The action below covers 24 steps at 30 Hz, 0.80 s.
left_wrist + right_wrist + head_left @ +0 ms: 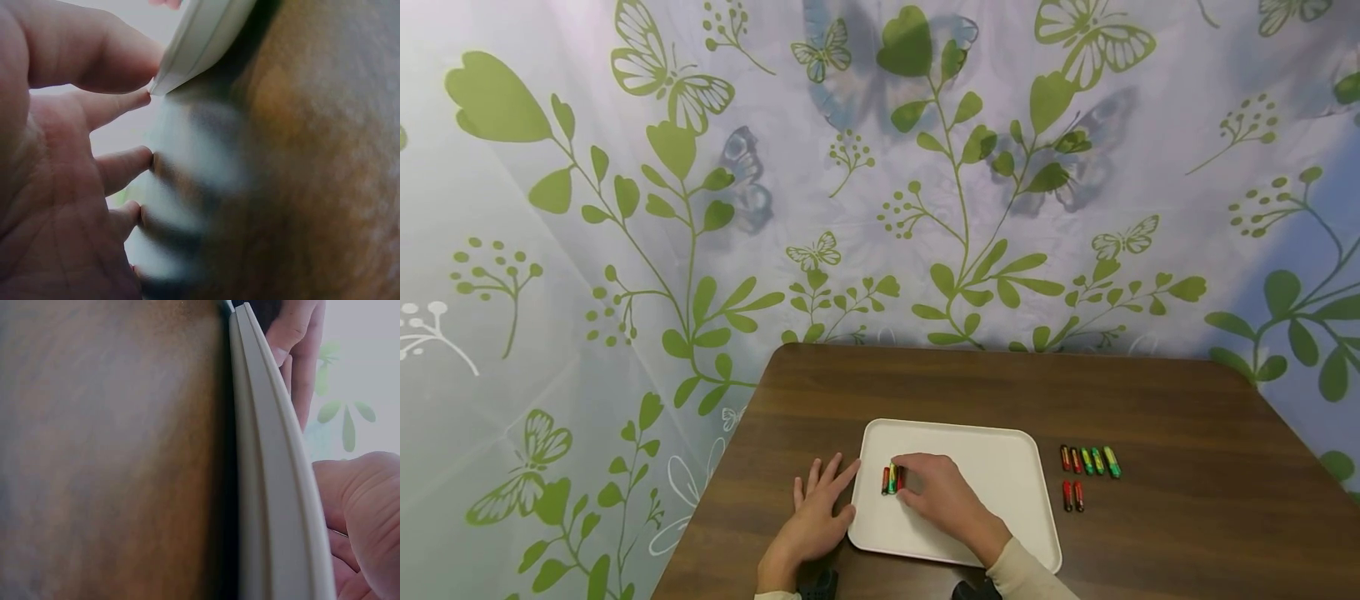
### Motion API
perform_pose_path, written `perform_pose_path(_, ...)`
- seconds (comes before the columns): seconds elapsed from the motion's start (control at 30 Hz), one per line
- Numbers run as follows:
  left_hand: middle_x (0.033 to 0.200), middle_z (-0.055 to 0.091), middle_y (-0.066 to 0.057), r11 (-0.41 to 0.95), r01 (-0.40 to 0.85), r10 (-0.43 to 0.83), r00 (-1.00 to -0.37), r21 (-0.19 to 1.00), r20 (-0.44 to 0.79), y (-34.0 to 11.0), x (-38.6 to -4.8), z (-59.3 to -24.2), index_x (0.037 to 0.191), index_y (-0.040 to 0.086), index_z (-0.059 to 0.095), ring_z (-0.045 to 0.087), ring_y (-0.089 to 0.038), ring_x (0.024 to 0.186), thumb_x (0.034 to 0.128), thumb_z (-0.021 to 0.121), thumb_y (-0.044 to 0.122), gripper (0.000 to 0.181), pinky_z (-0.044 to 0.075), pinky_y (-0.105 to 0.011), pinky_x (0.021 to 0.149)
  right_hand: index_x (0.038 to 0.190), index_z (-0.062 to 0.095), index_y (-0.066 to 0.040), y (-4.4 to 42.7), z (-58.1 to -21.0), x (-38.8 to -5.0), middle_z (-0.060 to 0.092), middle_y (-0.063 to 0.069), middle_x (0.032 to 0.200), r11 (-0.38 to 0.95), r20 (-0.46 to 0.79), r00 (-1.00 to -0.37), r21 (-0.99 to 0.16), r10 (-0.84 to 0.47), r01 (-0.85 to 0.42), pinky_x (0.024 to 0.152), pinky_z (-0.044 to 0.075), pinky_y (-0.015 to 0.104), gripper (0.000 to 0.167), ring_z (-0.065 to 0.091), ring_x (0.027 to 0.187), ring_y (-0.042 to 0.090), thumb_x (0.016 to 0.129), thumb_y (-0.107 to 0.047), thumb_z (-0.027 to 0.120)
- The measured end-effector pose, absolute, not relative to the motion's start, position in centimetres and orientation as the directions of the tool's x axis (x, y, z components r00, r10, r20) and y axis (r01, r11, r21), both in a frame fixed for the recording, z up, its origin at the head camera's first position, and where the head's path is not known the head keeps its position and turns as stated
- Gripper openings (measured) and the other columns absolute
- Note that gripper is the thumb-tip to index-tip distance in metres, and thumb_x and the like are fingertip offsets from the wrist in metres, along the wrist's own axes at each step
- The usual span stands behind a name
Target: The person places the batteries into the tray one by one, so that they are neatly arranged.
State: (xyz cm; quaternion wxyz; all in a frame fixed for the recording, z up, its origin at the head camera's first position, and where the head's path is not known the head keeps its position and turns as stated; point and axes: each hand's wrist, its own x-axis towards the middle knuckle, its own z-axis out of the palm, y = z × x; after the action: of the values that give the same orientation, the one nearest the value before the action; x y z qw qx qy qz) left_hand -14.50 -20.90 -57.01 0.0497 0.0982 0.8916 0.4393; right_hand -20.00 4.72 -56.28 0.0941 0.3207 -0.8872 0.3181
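Note:
Near the left side of a white tray (pixel 977 533), a red battery (pixel 885 481) lies beside a green-and-yellow battery (pixel 892 478), with another red one (pixel 900 477) partly hidden by the fingers. My right hand (pixel 946 497) bends over this group. Its index fingertip is at their far end and its thumb at the near end, pinching a battery; which one is hard to tell. My left hand (pixel 816 518) rests spread at the tray's left edge. In the left wrist view its thumb (pixel 119 59) touches the tray rim (pixel 203 44), and the other fingertips meet the table.
Right of the tray, on the brown wooden table (pixel 1187 533), stands a row of several red and green batteries (pixel 1086 461). Two red batteries (pixel 1073 496) lie in front of that row. A leaf-and-butterfly curtain (pixel 850 208) hangs behind the table.

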Motion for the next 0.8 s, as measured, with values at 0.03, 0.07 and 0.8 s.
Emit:
perform_pose_path(0.03,0.178,0.025,-0.03,0.592,0.134,0.22,-0.976,0.795,0.001,-20.9,-14.5,-57.1,0.167,0.021,0.049,-0.001,-0.062,0.164,0.1007,0.065,0.014,0.068,-0.019,-0.084,0.119,0.123,0.081,-0.005,4.7,-56.3,-20.0,0.083,0.007,0.121,0.596,0.372,-0.775,-0.497,-0.51,-0.631,0.099,0.064,0.044,0.04,0.079,0.114,0.023,0.084,-0.008,0.092)
perform_pose_path(0.07,0.178,0.025,-0.03,0.591,0.137,0.22,-0.975,0.795,0.005,-20.9,-14.5,-57.2,0.167,0.021,0.049,-0.002,-0.062,0.164,0.1012,0.065,0.015,0.068,-0.019,-0.084,0.119,0.123,0.081,-0.006,4.8,-56.3,-20.0,0.083,0.007,0.121,0.6,0.373,-0.773,-0.489,-0.513,-0.634,0.099,0.064,0.044,0.04,0.079,0.114,0.023,0.084,-0.008,0.092)
perform_pose_path(0.8,0.179,0.022,-0.028,0.617,0.084,0.22,-0.973,0.782,-0.07,-20.5,-14.1,-55.2,0.168,0.015,0.047,-0.004,-0.06,0.166,0.1014,0.065,0.008,0.069,-0.019,-0.081,0.121,0.128,0.081,-0.007,11.5,-54.1,-20.0,0.082,0.003,0.125,0.61,0.431,-0.781,-0.49,-0.452,-0.623,0.095,0.065,0.047,0.046,0.08,0.115,0.025,0.084,-0.013,0.094)
